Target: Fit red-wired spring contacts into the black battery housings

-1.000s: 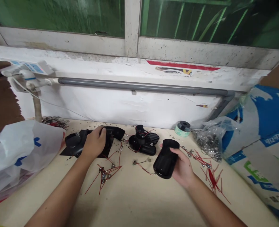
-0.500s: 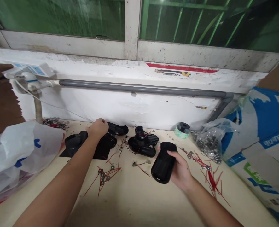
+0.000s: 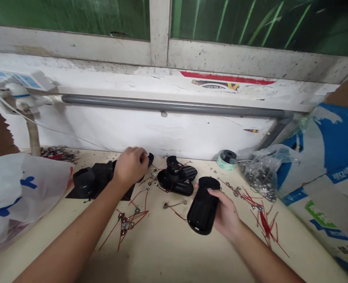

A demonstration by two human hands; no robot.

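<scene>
My right hand grips a glossy black plastic housing, half-shell in shape, tilted above the table with its thumb over the upper edge. My left hand reaches over the black parts at the back left, its fingers curled down; whatever is between the fingertips is hidden. Beneath and beside it lie black housing pieces. Between the hands is a pile of black shells with thin red wires. A small connector on a wire rests just left of the held housing.
Red wires with small metal parts lie at left and right. A roll of tape and a clear bag of metal bits stand at the back right. Plastic bags flank the table; a grey pipe runs along the wall.
My left hand has moved right across the black parts and now covers much of the rear piece. My right hand holds the housing in nearly the same place. The view has shifted slightly.
</scene>
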